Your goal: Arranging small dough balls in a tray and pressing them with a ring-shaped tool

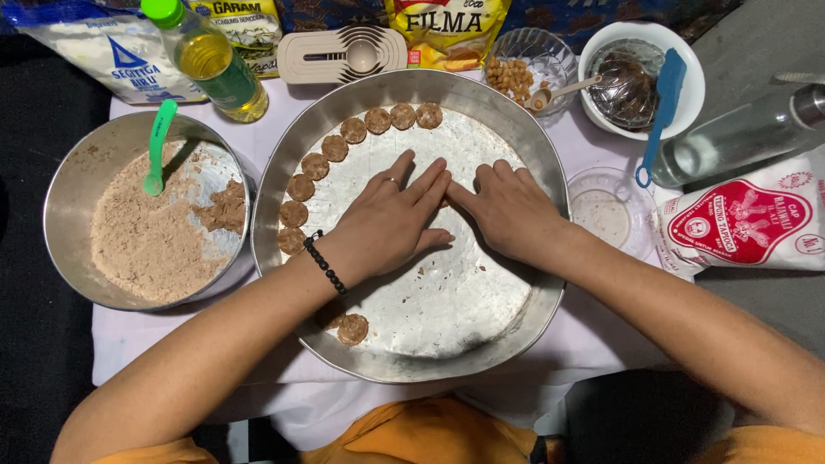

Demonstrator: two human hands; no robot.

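Observation:
My left hand [391, 219] and my right hand [513, 210] lie palm down, side by side, on the floor of a large round metal tray [481, 318], fingertips meeting near its middle. Fingers are spread and flat; whether anything lies under them is hidden. The left hand wears a ring, and a black bead bracelet [325, 264] sits on that wrist. Several small round brown dough discs [344, 142] line the tray's upper left rim. One more disc [352, 329] lies near the tray's lower left edge beside my forearm.
A metal bowl [64, 185] of brown crumbly dough with a green spoon [157, 146] stands left. At the back are an oil bottle [210, 60], packets, measuring spoons [344, 53], a glass bowl of peanuts [524, 64] and a white bowl [692, 94]. A flour bag [748, 223] lies right.

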